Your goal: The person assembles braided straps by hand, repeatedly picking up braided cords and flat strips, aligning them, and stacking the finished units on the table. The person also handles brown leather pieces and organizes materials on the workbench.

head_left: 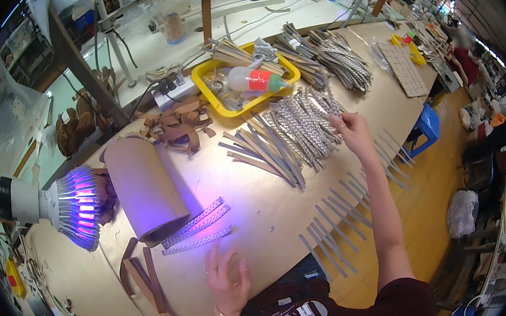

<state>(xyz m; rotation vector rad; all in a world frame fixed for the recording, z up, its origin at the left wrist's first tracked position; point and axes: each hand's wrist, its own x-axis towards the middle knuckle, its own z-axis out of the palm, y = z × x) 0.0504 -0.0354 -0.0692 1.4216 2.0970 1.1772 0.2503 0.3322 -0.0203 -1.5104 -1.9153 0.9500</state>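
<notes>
My right hand reaches to the right edge of a pile of silvery braided strips, its fingertips pinched at the end of a strip. My left hand hovers near the table's front edge, fingers curved and apart, holding nothing. Just beyond it lie a few separate braided strips, lit violet by a finned lamp at the left. Their far-left ends lie against a brown cylinder resting on its side. Flat grey and tan strips are fanned out left of the pile.
A yellow basket holds a bottle with a green cap. Bundled strips lie behind the pile. Narrow grey strips overhang the front edge. Brown straps lie at left, and a blue stool stands beyond the table's right side.
</notes>
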